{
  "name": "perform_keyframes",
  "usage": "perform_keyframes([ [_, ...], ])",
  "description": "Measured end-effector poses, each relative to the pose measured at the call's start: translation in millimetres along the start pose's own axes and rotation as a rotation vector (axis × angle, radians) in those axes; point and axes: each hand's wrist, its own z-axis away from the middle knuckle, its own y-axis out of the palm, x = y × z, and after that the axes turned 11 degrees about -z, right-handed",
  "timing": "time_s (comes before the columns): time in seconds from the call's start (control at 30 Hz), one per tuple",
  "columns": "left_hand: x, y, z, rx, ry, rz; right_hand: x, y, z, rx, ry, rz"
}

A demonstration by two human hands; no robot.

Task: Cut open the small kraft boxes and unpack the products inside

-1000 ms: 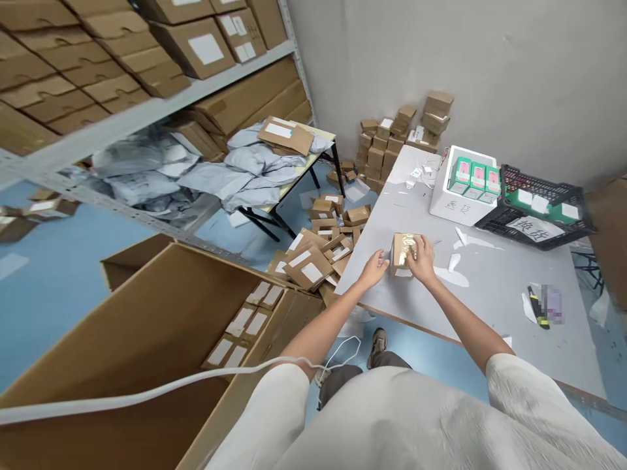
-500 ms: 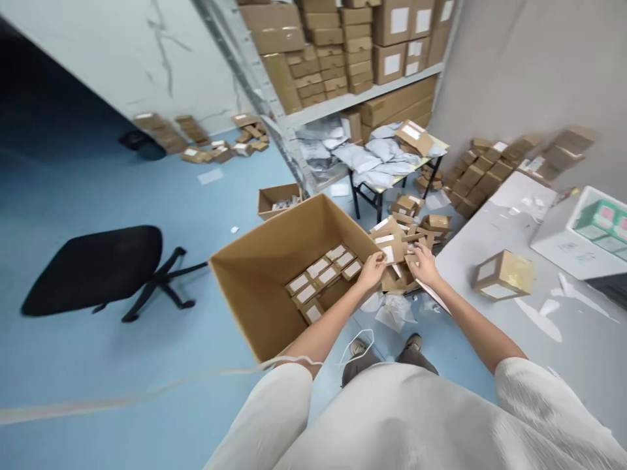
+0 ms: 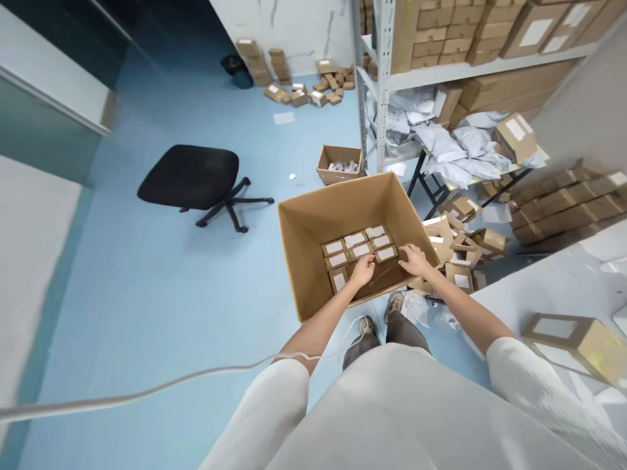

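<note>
A large cardboard carton (image 3: 318,222) stands open before me, with several small labelled boxes (image 3: 361,250) packed flat along its far side and left end. My left hand (image 3: 363,269) reaches inside, its fingers slightly bent and pointing right, near the left end of the nearest-row small box (image 3: 386,254). On that box's other side, my right hand (image 3: 414,260) hangs inside the carton's right wall with fingers apart. Neither hand visibly grips anything; whether the fingertips touch the box I cannot tell. Bare carton bottom (image 3: 379,277) shows below the hands.
Opened small cartons (image 3: 460,251) lie piled right of the big carton. A table (image 3: 509,287) with a taped box (image 3: 573,339) is at my right. Shelving (image 3: 386,85), a black chair (image 3: 191,176) and a smaller carton (image 3: 339,163) stand around. A white cable (image 3: 196,375) crosses at left.
My view has turned left. Both hands have moved from the cardboard pile beside the carton to inside it, over the small boxes. The packed boxes look the same.
</note>
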Motion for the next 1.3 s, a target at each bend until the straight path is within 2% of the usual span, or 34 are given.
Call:
perform_keyframes([
  [0.17, 27, 5.1, -8, -0.012, -0.116, 0.004, -13, 27, -56, 0.231, 0.004, 0.102],
  [0.3, 47, 21.2, -20, -0.033, -0.220, 0.036, -29, 60, -96, 0.348, 0.000, 0.154],
  [0.43, 69, 42.5, -39, -0.008, -0.291, 0.045, -50, 96, -131, 0.426, 0.012, 0.209],
  [0.6, 102, 65.7, -74, 0.034, -0.267, 0.011, -79, 144, -166, 0.477, 0.055, 0.206],
  [0.77, 134, 89.4, -106, 0.078, -0.266, 0.005, -118, 187, -192, 0.494, 0.106, 0.176],
  [0.93, 171, 119.6, -120, 0.079, -0.272, 0.047, -157, 224, -211, 0.535, 0.121, 0.251],
  [1.13, 213, 150.6, -123, 0.088, -0.354, 0.163, -182, 261, -227, 0.574, 0.128, 0.351],
  [1.3, 218, 156.0, -106, 0.150, -0.423, 0.292, -182, 274, -238, 0.661, 0.120, 0.412],
])
